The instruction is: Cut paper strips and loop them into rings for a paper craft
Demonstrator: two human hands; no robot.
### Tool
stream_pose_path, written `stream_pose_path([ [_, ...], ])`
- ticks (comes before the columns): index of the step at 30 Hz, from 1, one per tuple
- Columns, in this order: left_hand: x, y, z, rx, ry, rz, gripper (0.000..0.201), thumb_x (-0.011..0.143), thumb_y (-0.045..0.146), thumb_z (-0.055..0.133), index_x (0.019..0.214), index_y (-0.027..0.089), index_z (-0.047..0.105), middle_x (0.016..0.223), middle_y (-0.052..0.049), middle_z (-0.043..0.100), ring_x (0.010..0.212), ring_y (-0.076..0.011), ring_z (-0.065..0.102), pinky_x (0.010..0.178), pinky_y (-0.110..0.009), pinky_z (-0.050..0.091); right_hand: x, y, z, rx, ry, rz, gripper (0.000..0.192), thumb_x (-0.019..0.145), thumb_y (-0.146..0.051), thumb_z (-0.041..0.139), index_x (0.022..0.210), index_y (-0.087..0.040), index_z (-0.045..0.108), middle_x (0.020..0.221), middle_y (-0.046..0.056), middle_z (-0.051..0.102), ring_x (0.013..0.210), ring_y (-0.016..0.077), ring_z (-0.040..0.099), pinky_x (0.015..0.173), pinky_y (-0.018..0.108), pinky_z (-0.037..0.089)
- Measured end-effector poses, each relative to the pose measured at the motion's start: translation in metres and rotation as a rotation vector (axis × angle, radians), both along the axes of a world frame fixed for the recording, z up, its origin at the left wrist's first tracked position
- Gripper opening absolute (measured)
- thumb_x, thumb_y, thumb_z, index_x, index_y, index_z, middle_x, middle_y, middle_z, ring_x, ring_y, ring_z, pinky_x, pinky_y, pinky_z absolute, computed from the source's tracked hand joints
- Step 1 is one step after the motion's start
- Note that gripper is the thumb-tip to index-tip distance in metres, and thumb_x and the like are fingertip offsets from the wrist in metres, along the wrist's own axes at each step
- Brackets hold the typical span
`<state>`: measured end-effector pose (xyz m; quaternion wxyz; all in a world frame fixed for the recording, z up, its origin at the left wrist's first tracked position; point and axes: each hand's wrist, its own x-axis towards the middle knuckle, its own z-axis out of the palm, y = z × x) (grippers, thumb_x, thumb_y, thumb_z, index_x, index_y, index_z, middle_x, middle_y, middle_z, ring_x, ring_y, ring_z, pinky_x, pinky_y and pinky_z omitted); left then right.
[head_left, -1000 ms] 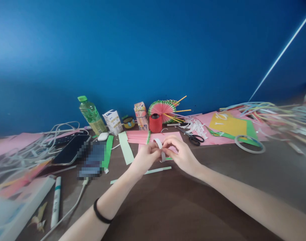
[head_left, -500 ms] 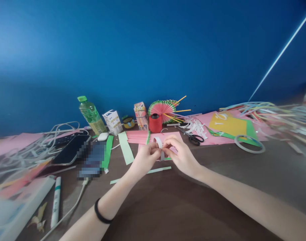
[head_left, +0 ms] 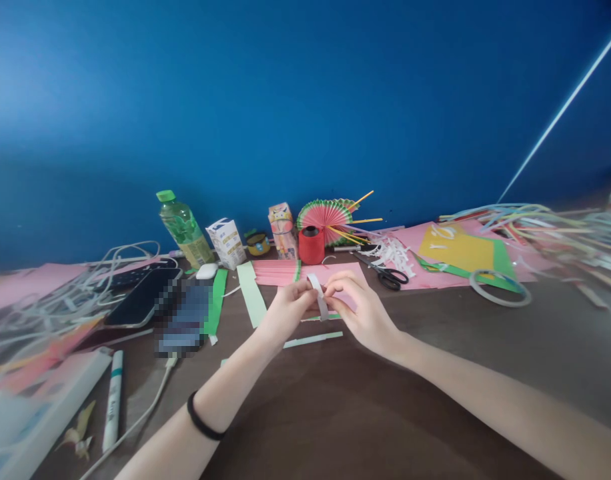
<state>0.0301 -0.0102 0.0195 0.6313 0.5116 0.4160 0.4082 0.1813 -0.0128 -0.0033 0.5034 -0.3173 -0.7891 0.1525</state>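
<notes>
My left hand [head_left: 291, 308] is closed around a narrow white roll of tape [head_left: 319, 293], held upright on its edge above the table. The fingers and thumb of that hand grip the roll's left side. My right hand [head_left: 358, 307] is closed in a pinch, its thumb and forefinger meeting at the right edge of the roll; whether a loose tape end is between them is too small to see. Behind and below the hands lie a pink paper sheet [head_left: 353, 272] and a folded pink paper piece with a green edge [head_left: 275, 271]. A pale green strip [head_left: 313, 340] lies in front.
Behind stand a red thread spool [head_left: 311, 248], a pleated watermelon fan [head_left: 325, 219], a carton [head_left: 226, 243] and a green bottle [head_left: 186, 230]. Black scissors [head_left: 391, 277] lie to the right. Phones [head_left: 143, 298], a marker [head_left: 113, 400] and tangled cables [head_left: 50, 307] are at left.
The roll of tape has turned so more of its ring shows. My right fingertips have shifted slightly right, toward its edge. My left hand keeps its grip.
</notes>
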Motion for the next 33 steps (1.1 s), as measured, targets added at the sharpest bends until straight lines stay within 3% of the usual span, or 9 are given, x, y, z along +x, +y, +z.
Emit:
stream_pose_path([
  [6, 0.0009, -0.0017, -0.0005, -0.009, -0.068, -0.055, 0.021, 0.066, 0.021, 0.061, 0.083, 0.013, 0.053, 0.073, -0.003, 0.063, 0.072, -0.0158, 0.062, 0.072, -0.030, 0.045, 0.0013, 0.0025, 0.0022, -0.078, 0.045, -0.005, 0.014, 0.078, -0.007, 0.049, 0.082, -0.021, 0.050, 0.087, 0.003, 0.055, 0.086, 0.0157, 0.052, 0.077, 0.030, 0.042],
  [15, 0.0044, -0.0042, 0.0000, 0.112, 0.051, -0.050, 0.014, 0.069, 0.018, 0.054, 0.082, 0.013, 0.052, 0.065, 0.001, 0.056, 0.057, -0.0074, 0.051, 0.055, -0.019, 0.037, 0.0024, 0.0002, 0.0026, -0.097, 0.007, -0.064, 0.008, 0.077, -0.014, 0.053, 0.076, -0.021, 0.049, 0.078, 0.001, 0.057, 0.077, 0.0154, 0.053, 0.072, 0.030, 0.042],
  [19, 0.0038, -0.0037, -0.0006, 0.122, 0.088, -0.072, 0.013, 0.071, 0.020, 0.053, 0.081, 0.014, 0.052, 0.068, 0.000, 0.057, 0.062, -0.0097, 0.054, 0.058, -0.021, 0.039, 0.0021, -0.0003, 0.0021, -0.119, 0.028, -0.091, 0.011, 0.075, -0.014, 0.054, 0.079, -0.021, 0.046, 0.078, 0.001, 0.057, 0.076, 0.0154, 0.053, 0.074, 0.032, 0.041],
  [27, 0.0015, -0.0048, 0.0029, 0.076, 0.051, -0.112, 0.014, 0.071, 0.024, 0.055, 0.080, 0.013, 0.053, 0.068, -0.001, 0.059, 0.065, -0.0129, 0.059, 0.063, -0.024, 0.043, 0.0018, -0.0007, 0.0019, -0.142, 0.072, 0.014, 0.013, 0.076, -0.011, 0.051, 0.079, -0.022, 0.045, 0.077, -0.001, 0.054, 0.074, 0.0128, 0.054, 0.073, 0.029, 0.043],
  [33, -0.0009, -0.0028, 0.0013, 0.029, -0.012, -0.140, 0.020, 0.072, 0.024, 0.056, 0.088, 0.012, 0.056, 0.080, -0.006, 0.064, 0.073, -0.0157, 0.062, 0.073, -0.029, 0.045, 0.0019, -0.0018, 0.0038, -0.113, 0.071, 0.050, 0.014, 0.076, -0.009, 0.049, 0.079, -0.022, 0.043, 0.078, -0.001, 0.055, 0.074, 0.0129, 0.054, 0.072, 0.029, 0.043],
])
